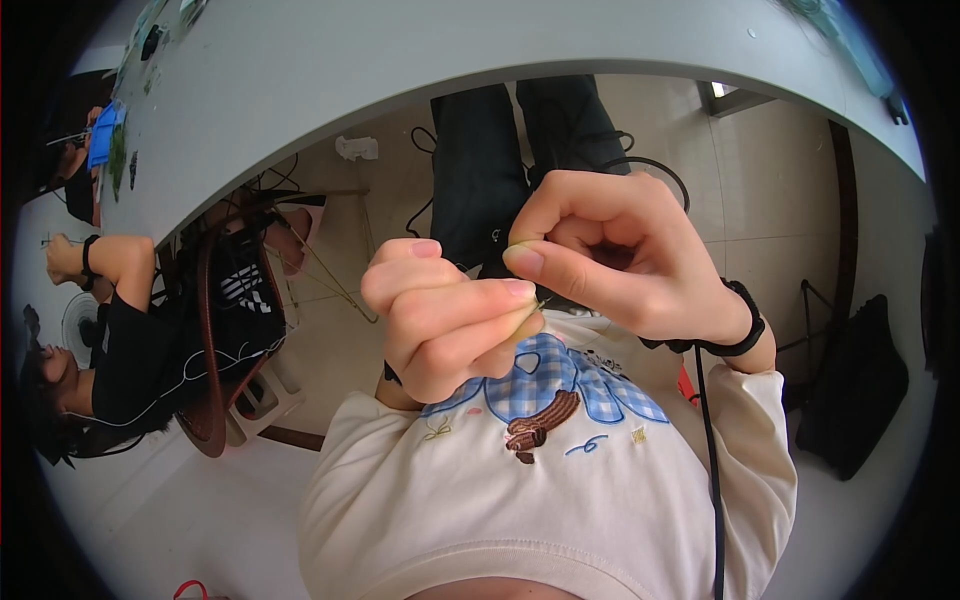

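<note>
Both of my hands are raised close together above my lap, in front of my chest. My left hand (pixel 440 320) is closed, thumb and fingers pressed together. A tiny green, thin tip (pixel 541 303) pokes out between its fingertips; its kind is too small to tell. Just to the right, my right hand (pixel 630 265) pinches thumb against index finger, the other fingers curled in. Whatever is in that pinch, if anything, cannot be made out. The two sets of fingertips are nearly touching.
A pale table (pixel 400 45) curves across the top, its edge beyond my hands. A blue object (pixel 100 135) and green bits lie at its left end. At left sits another person in a black top (pixel 125 340), beside a brown-framed chair (pixel 212 350). A black cable (pixel 712 470) hangs from my right wrist.
</note>
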The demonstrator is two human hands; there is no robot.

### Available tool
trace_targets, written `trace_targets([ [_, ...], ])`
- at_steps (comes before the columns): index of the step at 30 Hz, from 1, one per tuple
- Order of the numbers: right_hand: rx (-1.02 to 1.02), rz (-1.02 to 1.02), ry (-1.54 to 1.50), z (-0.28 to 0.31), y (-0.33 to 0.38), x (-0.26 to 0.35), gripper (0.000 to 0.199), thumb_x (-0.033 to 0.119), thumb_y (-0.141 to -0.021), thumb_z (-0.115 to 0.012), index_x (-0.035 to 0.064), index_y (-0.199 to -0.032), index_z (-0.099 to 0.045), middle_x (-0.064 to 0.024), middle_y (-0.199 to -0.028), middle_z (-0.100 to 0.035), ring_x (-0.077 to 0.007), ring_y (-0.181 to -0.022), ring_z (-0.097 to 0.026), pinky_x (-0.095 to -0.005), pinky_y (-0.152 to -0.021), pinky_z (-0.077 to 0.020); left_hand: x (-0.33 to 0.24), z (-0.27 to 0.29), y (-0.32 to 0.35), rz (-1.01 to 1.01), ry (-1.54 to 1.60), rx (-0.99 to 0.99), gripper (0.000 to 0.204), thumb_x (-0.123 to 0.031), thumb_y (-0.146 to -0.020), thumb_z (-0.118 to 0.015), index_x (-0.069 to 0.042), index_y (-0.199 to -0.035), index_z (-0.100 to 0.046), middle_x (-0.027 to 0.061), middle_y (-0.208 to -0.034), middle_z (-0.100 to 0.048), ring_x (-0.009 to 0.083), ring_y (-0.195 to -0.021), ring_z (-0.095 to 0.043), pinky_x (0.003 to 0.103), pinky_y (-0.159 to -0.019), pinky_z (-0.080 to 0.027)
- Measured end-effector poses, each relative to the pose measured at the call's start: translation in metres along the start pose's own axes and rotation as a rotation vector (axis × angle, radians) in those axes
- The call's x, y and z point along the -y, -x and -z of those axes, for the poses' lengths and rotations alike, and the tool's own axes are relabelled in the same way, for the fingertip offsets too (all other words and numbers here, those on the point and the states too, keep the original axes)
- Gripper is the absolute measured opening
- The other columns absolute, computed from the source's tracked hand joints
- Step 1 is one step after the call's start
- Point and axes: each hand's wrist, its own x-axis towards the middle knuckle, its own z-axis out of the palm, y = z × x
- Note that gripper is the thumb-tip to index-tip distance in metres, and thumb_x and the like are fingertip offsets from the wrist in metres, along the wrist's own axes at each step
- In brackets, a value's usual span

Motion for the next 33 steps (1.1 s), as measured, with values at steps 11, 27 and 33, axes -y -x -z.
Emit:
trace_targets([
  [11, 0.15, -0.136, -0.203, 0.002, 0.002, -0.005, 0.004, 0.001, -0.079, -0.055, -0.0031, -0.078, -0.054, -0.0002, -0.058, -0.052, -0.0004, -0.051, -0.04, -0.0162, -0.046, -0.0276, -0.001, -0.001, -0.001, -0.019, -0.008, -0.019, 0.017, -0.018, -0.068, -0.068, -0.018, -0.076, -0.053, -0.0118, -0.082, -0.054, 0.0091, -0.065, -0.039, 0.026, -0.064, -0.034],
  [27, 0.127, -0.049, -0.308, -0.008, 0.018, -0.011, 0.008, 0.007, -0.082, -0.054, -0.0007, -0.078, -0.053, 0.0073, -0.049, -0.038, 0.0008, -0.045, -0.028, -0.0198, -0.04, -0.0203, 0.0, -0.004, -0.004, -0.021, -0.096, -0.112, 0.024, -0.022, -0.065, -0.07, -0.019, -0.079, -0.051, -0.0135, -0.083, -0.053, 0.0081, -0.065, -0.038, 0.026, -0.062, -0.031],
  [33, 0.095, -0.048, -0.571, -0.016, 0.018, -0.015, 0.007, 0.006, -0.083, -0.053, -0.0009, -0.083, -0.054, 0.0069, -0.052, -0.041, 0.0011, -0.047, -0.03, -0.0192, -0.041, -0.0205, -0.001, -0.003, -0.007, -0.011, -0.047, -0.089, 0.022, -0.021, -0.066, -0.07, -0.019, -0.078, -0.052, -0.0131, -0.082, -0.053, 0.0088, -0.066, -0.039, 0.026, -0.064, -0.032],
])
